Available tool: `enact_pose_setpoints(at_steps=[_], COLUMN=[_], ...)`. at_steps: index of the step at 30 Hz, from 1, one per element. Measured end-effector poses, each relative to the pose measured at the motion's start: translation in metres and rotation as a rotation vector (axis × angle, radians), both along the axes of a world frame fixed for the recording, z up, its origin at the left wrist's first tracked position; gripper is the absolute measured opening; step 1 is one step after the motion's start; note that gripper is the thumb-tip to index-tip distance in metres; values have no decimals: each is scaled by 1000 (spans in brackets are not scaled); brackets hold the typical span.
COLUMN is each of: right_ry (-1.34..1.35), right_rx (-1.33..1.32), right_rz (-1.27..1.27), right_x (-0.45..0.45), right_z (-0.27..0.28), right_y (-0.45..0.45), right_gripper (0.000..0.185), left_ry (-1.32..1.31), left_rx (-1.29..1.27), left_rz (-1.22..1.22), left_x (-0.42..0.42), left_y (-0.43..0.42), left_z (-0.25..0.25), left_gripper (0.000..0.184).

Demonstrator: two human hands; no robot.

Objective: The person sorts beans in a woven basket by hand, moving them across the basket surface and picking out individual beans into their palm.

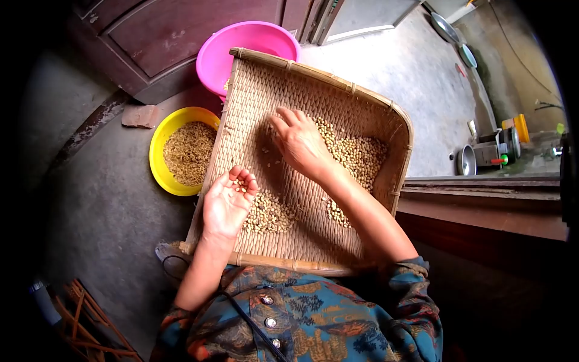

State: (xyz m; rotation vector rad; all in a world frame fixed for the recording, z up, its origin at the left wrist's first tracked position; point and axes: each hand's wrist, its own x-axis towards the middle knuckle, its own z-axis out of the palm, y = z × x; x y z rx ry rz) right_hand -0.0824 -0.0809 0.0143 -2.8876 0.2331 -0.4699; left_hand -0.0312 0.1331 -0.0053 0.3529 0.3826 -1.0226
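A woven bamboo winnowing tray (256,90) rests against my body, its rim bound with split bamboo. Cupped palm up over its left side, my left hand (228,205) holds several pale beans (237,184) in its curled fingers. Below and beside that hand, a pile of tan beans (266,214) lies on the weave. My right hand (300,140) hovers palm down near the tray's middle, fingers bent and drawn together; whatever is at their tips is hidden. To its right spreads a larger bean heap (362,158), partly covered by my forearm.
A yellow basin (158,154) of brownish grains or bits stands on the floor at left, beside a brick (140,116). Behind the tray is a pink basin (253,33), near a dark red door (181,36). A metal bowl (466,160) sits beyond the raised sill (482,196).
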Motion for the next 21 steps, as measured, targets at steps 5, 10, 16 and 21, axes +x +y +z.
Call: enact_pose_setpoints(at_steps=[5, 10, 16, 21], right_ry=[292, 264, 284, 370], right_rx=[222, 117, 66, 511], right_rz=[96, -74, 76, -332], right_x=[-15, -31, -48, -53], right_z=[-12, 7, 0, -18], right_y=[49, 30, 53, -11], right_gripper=[25, 19, 19, 24], left_ry=[-20, 22, 3, 2], left_rx=[-32, -28, 3, -14], left_rz=[92, 106, 65, 58], left_x=[4, 10, 6, 5], left_y=[3, 0, -5, 0], left_z=[5, 0, 7, 7], left_gripper=[21, 19, 19, 17])
